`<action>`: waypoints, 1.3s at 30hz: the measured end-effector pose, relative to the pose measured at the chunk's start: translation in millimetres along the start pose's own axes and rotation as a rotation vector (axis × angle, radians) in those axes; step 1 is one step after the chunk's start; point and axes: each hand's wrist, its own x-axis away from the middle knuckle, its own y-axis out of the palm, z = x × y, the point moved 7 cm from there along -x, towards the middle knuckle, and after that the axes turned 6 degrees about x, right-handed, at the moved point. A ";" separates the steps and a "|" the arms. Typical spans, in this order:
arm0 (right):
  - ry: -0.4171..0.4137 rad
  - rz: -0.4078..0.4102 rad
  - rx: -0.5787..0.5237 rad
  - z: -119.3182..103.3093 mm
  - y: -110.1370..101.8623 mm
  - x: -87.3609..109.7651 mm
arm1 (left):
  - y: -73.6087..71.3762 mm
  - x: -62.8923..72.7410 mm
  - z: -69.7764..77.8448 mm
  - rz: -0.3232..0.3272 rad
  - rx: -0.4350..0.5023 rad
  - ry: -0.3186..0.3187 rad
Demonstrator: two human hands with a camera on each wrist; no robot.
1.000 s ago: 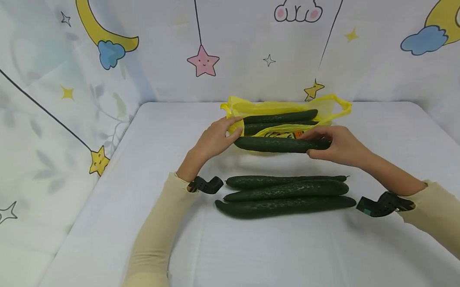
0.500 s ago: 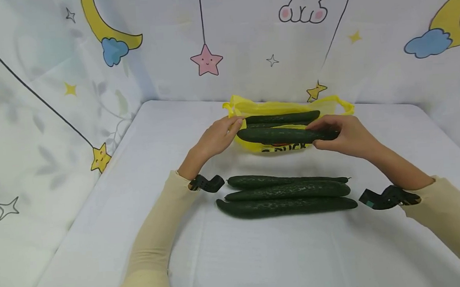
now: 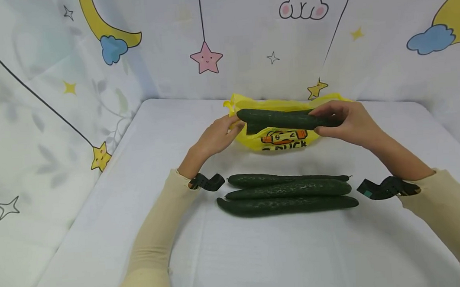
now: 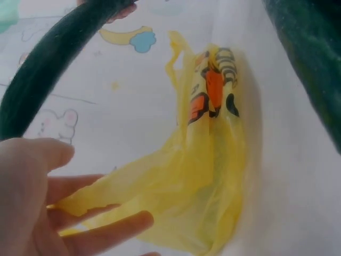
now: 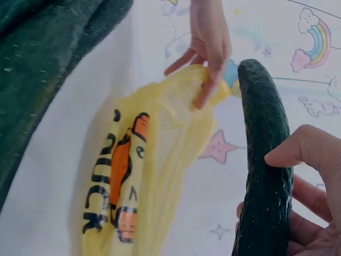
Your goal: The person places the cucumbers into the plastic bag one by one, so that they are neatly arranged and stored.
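Note:
My right hand [image 3: 346,122] grips a long dark green cucumber [image 3: 275,118] near its right end, raised over the mouth of a yellow plastic bag [image 3: 253,140]. In the right wrist view, thumb and fingers wrap this cucumber [image 5: 262,122] from both sides. The left hand [image 3: 219,135] holds the bag's left edge; in the left wrist view the thin plastic [image 4: 133,178] runs between its fingers. Part of another cucumber [image 3: 254,128] shows in the bag, mostly hidden behind the raised one. A cartoon duck print and black lettering mark the bag's front.
Three cucumbers lie side by side nearer the person: a back one [image 3: 255,180], a middle one [image 3: 287,189] and a front one [image 3: 288,206]. A white cloth [image 3: 204,257] covers the table. Behind it hangs a curtain [image 3: 239,26] printed with moons and stars.
My right hand has lifted the cucumber up and slightly right, from in front of the bag to over its opening. The left hand has stayed at the bag's edge.

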 end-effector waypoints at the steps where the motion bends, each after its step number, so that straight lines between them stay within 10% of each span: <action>1: -0.001 0.006 -0.012 -0.6 -0.4 -1.9 | 0.0 0.1 0.2 -0.001 0.002 -0.001; 21: -0.062 0.140 -0.302 8.6 5.5 -35.6 | -0.8 1.1 0.6 -0.005 -0.035 -0.025; 39: -0.110 0.115 -0.318 23.2 38.1 -64.0 | 0.8 1.5 0.1 -0.010 -0.047 -0.023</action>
